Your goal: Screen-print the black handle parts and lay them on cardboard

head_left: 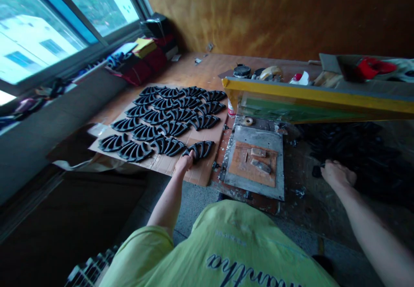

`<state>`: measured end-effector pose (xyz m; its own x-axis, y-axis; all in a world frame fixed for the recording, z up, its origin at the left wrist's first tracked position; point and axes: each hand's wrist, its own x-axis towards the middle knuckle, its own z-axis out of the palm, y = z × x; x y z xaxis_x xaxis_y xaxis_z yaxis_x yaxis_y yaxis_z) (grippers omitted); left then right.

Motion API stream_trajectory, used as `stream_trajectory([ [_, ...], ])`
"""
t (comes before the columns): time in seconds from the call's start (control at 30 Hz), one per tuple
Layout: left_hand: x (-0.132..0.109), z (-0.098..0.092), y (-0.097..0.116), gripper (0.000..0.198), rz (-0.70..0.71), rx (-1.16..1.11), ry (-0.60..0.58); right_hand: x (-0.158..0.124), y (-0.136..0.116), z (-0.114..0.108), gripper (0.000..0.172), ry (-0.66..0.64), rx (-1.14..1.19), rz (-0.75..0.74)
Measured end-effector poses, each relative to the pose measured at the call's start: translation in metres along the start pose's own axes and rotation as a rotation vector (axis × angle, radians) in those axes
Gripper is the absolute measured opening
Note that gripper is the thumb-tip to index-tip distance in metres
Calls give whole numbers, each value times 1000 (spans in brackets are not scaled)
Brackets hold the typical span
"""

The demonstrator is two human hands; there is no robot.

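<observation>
The left hand [185, 162] was seen at lower centre of the frame, its grip closed narrowly on the end of a black fan-shaped piece [199, 149]. That piece lay on a cardboard sheet [202, 177] among about twenty alike, set out in roughly five rows of four, though the exact count could not be settled. The sheet was laid on a wooden worktop [197, 69]. Just to its right, one metal plate [255, 138] carrying an orange pad [254, 164] was placed between the hands, with one roll of tape [248, 121] at its far edge and one white tub [231, 108] beside the sheet. Above these, one yellow-edged screen-printing frame [310, 99] was raised, blocking part of the worktop behind it. The right hand [338, 175] was seen at right, just beside a small dark object [317, 171], but whether its grip was open or closed could not be told. A dark heap [352, 153] lay beyond it. A window [48, 19] filled the upper left.
</observation>
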<state>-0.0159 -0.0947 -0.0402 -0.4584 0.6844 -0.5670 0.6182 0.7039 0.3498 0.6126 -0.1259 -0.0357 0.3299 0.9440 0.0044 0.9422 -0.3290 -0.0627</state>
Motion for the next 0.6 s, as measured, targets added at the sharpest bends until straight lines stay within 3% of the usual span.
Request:
stream_trajectory([
  [0.07, -7, -4, 5, 60, 42, 100, 85, -5, -10, -20, 16, 43, 0, 17],
  [0.13, -18, -5, 21, 48, 188, 93, 178, -14, -31, -39, 6, 119, 86, -41],
  [0.23, -44, -8, 69, 40, 455, -118, 157, -36, -86, -53, 15, 212, 391, -258],
  [0.33, -78, -17, 138, 48, 753, -483, 75, -58, -148, -43, 30, 162, 607, -500],
  [0.43, -111, -33, 200, 54, 964, -831, 52, -72, -191, -22, 38, 110, 580, -714],
  [0.5, -126, -42, 224, 59, 1011, -920, 43, -77, -205, -10, 39, 123, 467, -784],
  [0.6, -138, -49, 231, 65, 1016, -926, 15, -81, -211, -5, 36, 144, 311, -819],
])
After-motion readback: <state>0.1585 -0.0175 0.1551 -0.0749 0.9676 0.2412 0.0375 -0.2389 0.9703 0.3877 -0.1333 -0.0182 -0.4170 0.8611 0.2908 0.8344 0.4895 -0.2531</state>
